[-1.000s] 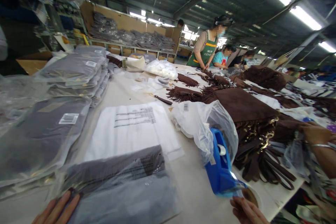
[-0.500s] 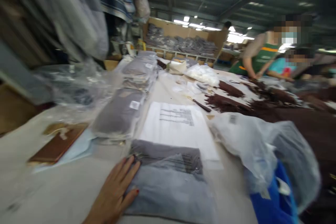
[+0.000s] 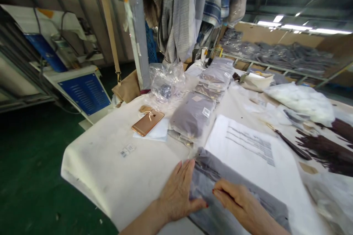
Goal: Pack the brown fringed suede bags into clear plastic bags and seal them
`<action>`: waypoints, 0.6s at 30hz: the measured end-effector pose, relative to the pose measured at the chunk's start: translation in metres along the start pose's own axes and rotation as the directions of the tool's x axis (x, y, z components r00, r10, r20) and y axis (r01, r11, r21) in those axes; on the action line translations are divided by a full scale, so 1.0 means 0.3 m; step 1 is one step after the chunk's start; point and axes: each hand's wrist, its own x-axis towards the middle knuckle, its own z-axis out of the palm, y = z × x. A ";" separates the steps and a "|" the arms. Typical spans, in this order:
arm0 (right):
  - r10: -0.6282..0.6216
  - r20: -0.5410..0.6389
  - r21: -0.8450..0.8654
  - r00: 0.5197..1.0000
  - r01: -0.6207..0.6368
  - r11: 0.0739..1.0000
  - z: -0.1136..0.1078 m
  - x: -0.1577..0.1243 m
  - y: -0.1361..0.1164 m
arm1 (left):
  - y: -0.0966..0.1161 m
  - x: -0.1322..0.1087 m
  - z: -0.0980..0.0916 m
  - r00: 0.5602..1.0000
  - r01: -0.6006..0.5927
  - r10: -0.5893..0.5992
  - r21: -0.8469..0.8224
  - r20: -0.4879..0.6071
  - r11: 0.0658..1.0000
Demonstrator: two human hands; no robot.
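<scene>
A folded grey cloth piece in a clear plastic bag (image 3: 220,167) lies on the table in front of me. My left hand (image 3: 176,194) rests along its left edge, fingers stretched out and thumb spread over the plastic. Over the middle of the bag is my right hand (image 3: 239,202), its fingers curled and pressed together; whatever they pinch is hidden. Just beyond lies a white sheet with printed lines (image 3: 245,136), partly under the grey piece. Bagged grey pieces with barcode labels (image 3: 193,115) form a row behind my left hand.
A phone (image 3: 149,123) with a tag on it lies on pale paper at left, near a small barcode sticker (image 3: 127,150). Crumpled clear plastic (image 3: 167,84) sits behind. Dark-handled scissors (image 3: 292,145) and brown fringed cloth (image 3: 325,150) are at right. The table edge (image 3: 82,187) drops to green floor.
The view has swung left, bringing the table edge, floor and blue-panelled machine into sight. My right hand has come in over the bagged piece. My left hand stays at its left edge.
</scene>
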 end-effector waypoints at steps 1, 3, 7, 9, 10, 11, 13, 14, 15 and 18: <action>0.000 0.045 -0.070 0.999 0.003 0.998 -0.013 0.060 -0.020 | -0.002 0.002 0.002 1.000 0.010 -0.010 -0.034 -0.002 0.999; 0.028 0.122 -0.209 0.992 -0.002 0.978 -0.019 0.149 -0.038 | -0.005 0.006 0.003 1.000 0.026 -0.026 -0.090 -0.002 0.996; 0.115 0.169 -0.377 0.979 -0.043 0.925 0.009 0.236 -0.037 | -0.002 0.013 -0.004 0.998 0.052 -0.048 -0.146 0.028 0.988; 0.175 0.144 -0.438 0.974 -0.096 0.894 0.023 0.264 -0.041 | 0.000 0.016 -0.008 0.998 0.057 -0.050 -0.152 0.048 0.987; 0.201 0.127 -0.463 0.971 -0.121 0.878 0.029 0.277 -0.044 | 0.001 0.016 -0.010 0.997 0.058 -0.050 -0.152 0.058 0.987; 0.223 0.112 -0.481 0.968 -0.143 0.865 0.034 0.290 -0.049 | 0.001 0.017 -0.011 0.996 0.059 -0.049 -0.150 0.068 0.987; 0.252 0.092 -0.501 0.963 -0.174 0.848 0.039 0.310 -0.056 | 0.001 0.018 -0.013 0.995 0.061 -0.048 -0.143 0.088 0.988; 0.263 0.086 -0.504 0.961 -0.185 0.843 0.040 0.317 -0.060 | 0.000 0.018 -0.013 0.994 0.061 -0.048 -0.140 0.096 0.988; 0.272 0.080 -0.504 0.959 -0.196 0.841 0.040 0.321 -0.063 | -0.001 0.018 -0.013 0.994 0.060 -0.047 -0.136 0.102 0.989; 0.285 0.052 -0.474 0.957 -0.228 0.850 0.037 0.323 -0.071 | -0.004 0.015 -0.013 0.994 0.050 -0.039 -0.114 0.099 0.992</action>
